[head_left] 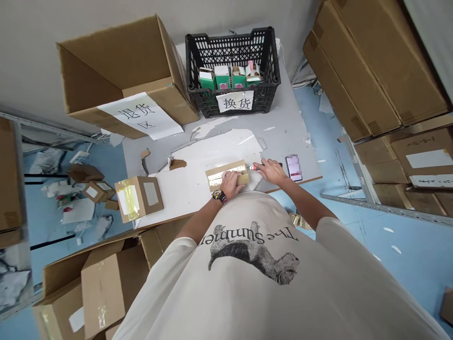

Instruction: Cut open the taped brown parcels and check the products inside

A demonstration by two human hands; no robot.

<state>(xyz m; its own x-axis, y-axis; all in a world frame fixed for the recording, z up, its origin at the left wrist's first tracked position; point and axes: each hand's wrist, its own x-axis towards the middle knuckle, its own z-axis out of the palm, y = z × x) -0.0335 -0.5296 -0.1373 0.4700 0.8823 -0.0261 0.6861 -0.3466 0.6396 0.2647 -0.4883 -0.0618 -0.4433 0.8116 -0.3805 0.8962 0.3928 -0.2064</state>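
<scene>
A small brown cardboard box banded with clear tape lies flat near the centre of the frame, on a sheet of white board covering part of a grey bench. The box is pinned down by the left hand, which is curved over its top, with a multicoloured wristwatch on the wrist. A slim red-and-silver utility knife is gripped in the clenched right hand, its tip just beside the right end of the box; contact between blade and box cannot be told. Work at that end of the box is judged to be in hand. A smartphone lies on the bench right of the right hand. A second taped cardboard box sits at the bench's left edge. A black plastic crate holding green-and-white cartons stands at upper centre, and a large open cardboard carton at upper left.
</scene>
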